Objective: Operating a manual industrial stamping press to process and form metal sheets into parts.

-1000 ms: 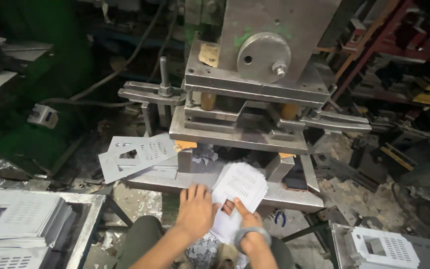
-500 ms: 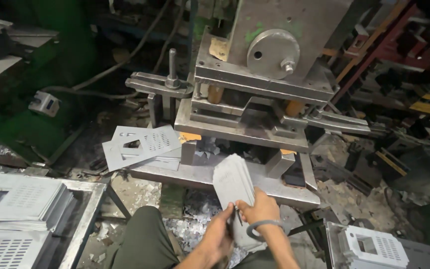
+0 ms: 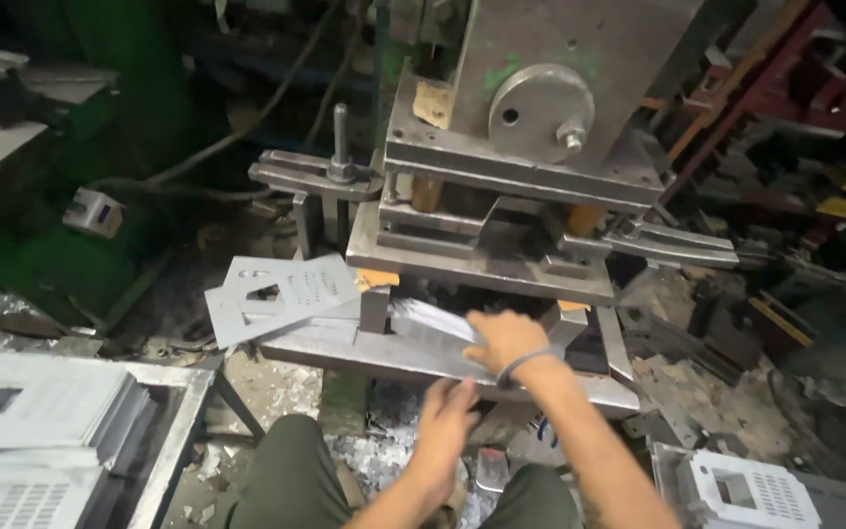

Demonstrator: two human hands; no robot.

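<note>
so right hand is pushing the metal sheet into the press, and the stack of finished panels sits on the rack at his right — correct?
Not quite. The head view shows the right hand on the sheet at the press, but the stack of panels on the rack sits at the person's left, not right.

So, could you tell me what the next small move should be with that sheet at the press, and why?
Probably slide the metal sheet further in under the press die. The right hand holds its near edge and only its far end lies in the gap, while the left hand hovers below, off the sheet. Both hands should likely be withdrawn afterwards.
</note>
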